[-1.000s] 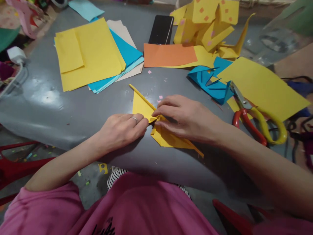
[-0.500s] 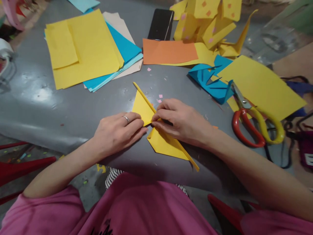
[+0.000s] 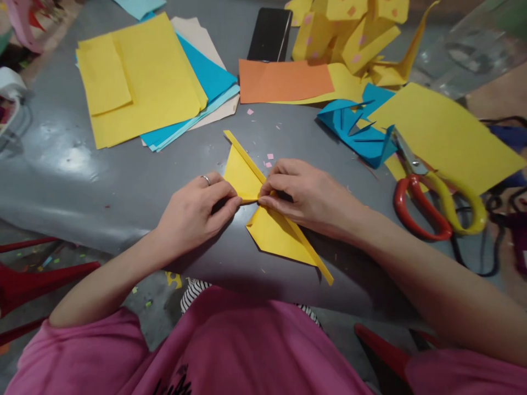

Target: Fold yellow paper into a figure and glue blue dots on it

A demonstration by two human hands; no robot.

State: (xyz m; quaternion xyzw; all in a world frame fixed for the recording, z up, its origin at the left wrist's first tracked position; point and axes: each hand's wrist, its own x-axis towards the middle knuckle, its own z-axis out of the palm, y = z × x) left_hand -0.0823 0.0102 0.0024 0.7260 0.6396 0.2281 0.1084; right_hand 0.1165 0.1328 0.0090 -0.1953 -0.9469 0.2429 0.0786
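Note:
A folded piece of yellow paper (image 3: 282,236) lies on the grey table near its front edge. It has two wing-like flaps and a narrow folded strip running along its right side. My left hand (image 3: 197,206), with a ring on one finger, pinches the lower edge of the upper flap between thumb and fingers. At the paper's middle, my right hand (image 3: 307,195) grips the narrow strip, thumb and fingertips together. The fingers of both hands cover part of the folds where the two flaps meet.
Scissors (image 3: 420,203) with red and yellow handles lie at the right, beside cut blue paper (image 3: 356,134) and a yellow sheet (image 3: 448,137). Stacked coloured paper (image 3: 152,77) is at the left. Behind are an orange strip (image 3: 284,82), a black phone (image 3: 269,34) and yellow paper shapes (image 3: 349,33).
My left fingers have lifted from lying over the upper flap to a pinch at its lower edge. My right hand keeps its hold at the middle. The view has shifted slightly.

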